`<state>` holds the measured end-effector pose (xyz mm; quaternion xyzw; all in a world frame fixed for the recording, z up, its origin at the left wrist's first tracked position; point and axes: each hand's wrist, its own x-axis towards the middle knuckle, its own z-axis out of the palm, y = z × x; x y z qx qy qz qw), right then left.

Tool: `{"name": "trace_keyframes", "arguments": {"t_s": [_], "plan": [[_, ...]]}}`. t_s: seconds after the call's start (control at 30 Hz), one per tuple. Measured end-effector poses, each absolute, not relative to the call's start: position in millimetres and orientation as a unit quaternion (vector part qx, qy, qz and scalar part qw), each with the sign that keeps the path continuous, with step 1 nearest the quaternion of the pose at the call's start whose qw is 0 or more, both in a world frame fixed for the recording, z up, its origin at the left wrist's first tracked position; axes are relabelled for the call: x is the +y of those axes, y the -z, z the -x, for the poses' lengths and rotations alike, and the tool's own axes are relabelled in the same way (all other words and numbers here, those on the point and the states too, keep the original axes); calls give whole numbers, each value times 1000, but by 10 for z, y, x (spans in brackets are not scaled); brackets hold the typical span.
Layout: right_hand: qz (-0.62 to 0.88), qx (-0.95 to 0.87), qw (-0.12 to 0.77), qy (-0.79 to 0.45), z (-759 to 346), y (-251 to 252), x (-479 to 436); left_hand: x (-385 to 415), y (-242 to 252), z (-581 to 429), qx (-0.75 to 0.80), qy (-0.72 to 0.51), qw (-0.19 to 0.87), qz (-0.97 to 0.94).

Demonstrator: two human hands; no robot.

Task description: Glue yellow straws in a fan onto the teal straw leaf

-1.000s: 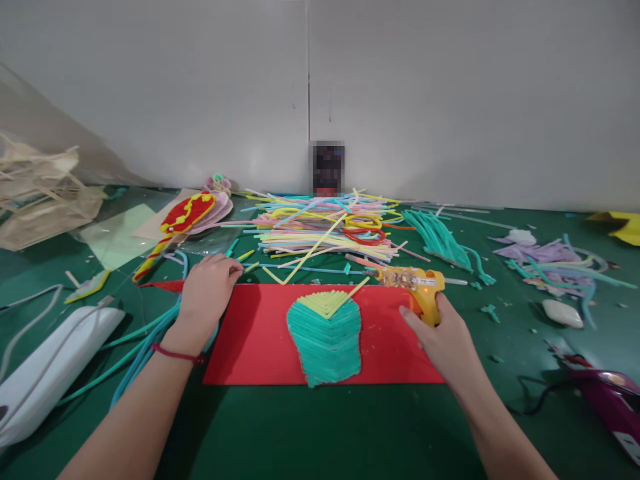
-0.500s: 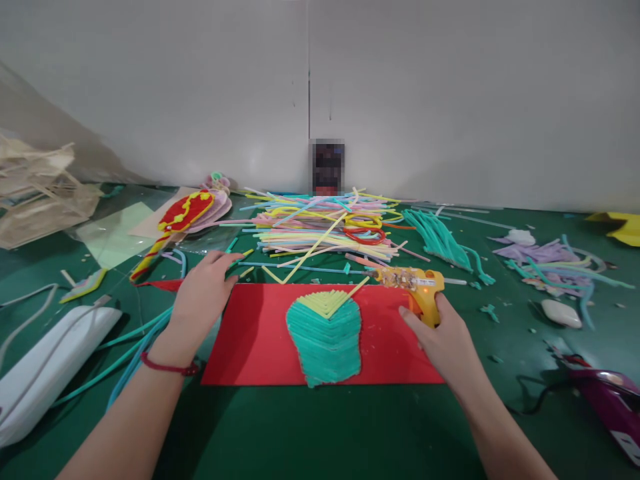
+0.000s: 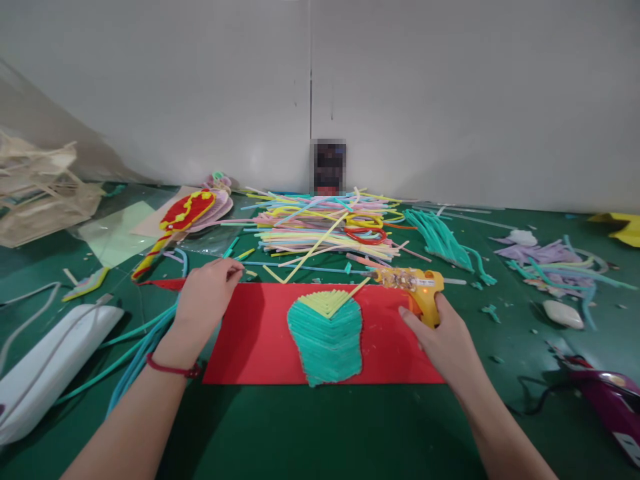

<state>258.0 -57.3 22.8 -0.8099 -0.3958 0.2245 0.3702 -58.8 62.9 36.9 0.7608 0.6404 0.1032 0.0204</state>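
A yellow hot glue gun [image 3: 425, 293] with a clear glue stick out its back is gripped in my right hand [image 3: 445, 333], its nozzle pointing left. My left hand [image 3: 207, 290] hovers over the far left corner of the red sheet [image 3: 250, 340], thumb and fingertips pinched together; whatever they hold is too small to make out. Short green and yellow stem pieces [image 3: 245, 255] lie just beyond those fingertips. Between my hands, a teal shape [image 3: 327, 350] of side-by-side fuzzy stems rests on the sheet. Yellow stems [image 3: 326, 303] form a V pattern across its top, one sticking out right.
Behind the sheet lies a pile of coloured stems [image 3: 325, 233] with scissors [image 3: 365, 227]. Teal stems [image 3: 440, 237] are bundled to its right. A white power strip [image 3: 65, 367] sits left, a purple tool [image 3: 610, 407] right. A red-yellow fan-shaped craft [image 3: 187, 213] is back left.
My left hand has drawn its fingers together into a pinch and shifted slightly to the right. My right hand and the glue gun have stayed put.
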Motion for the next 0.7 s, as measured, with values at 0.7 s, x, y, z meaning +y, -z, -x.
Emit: {"name": "trace_keyframes", "arguments": {"t_s": [0.7], "plan": [[809, -402, 361, -230, -2569, -230, -579, 651, -298, 660, 616, -114, 46, -778]]}}
